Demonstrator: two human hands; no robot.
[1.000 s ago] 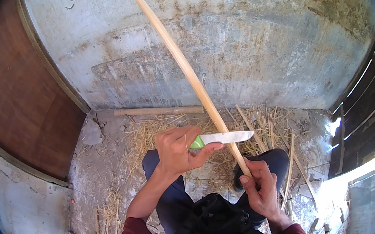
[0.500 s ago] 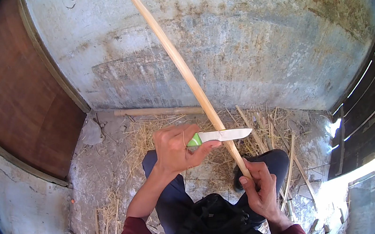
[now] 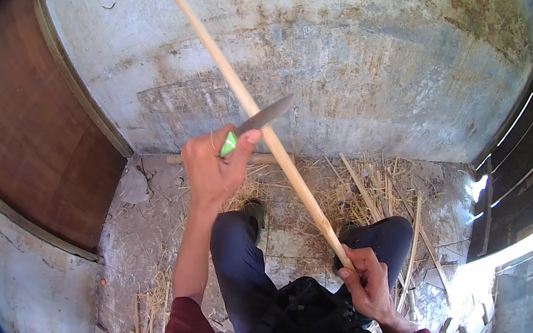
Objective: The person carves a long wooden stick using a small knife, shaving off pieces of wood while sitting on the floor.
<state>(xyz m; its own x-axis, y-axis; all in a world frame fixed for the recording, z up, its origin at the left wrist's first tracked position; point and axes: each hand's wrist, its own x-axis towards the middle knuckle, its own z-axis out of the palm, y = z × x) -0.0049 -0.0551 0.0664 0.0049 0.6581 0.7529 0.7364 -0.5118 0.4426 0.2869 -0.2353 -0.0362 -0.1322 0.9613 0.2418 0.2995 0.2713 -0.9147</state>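
A long pale strip of wood or bamboo (image 3: 295, 176) slants up from near my right knee toward the wall, its far tip rising at the upper left. My right hand (image 3: 368, 281) is closed around its near end. In my left hand (image 3: 216, 166) is a knife (image 3: 265, 115) with a green handle, mostly covered by my fingers. The blade lies across the strip around its middle, pointing to the upper right. My left thumb reaches along beside the blade, close to the strip.
Straw and shavings (image 3: 344, 190) litter the floor between my legs and the wall (image 3: 349, 81). Several loose strips (image 3: 418, 241) lie right of my right knee. A pole (image 3: 262, 159) rests along the wall's foot. A brown door (image 3: 33, 130) stands left, dark slatted boards (image 3: 522, 166) right.
My left hand has moved the knife up and away along the strip, and the blade has tilted. My right hand has come slightly lower, bringing the strip's far tip into view.
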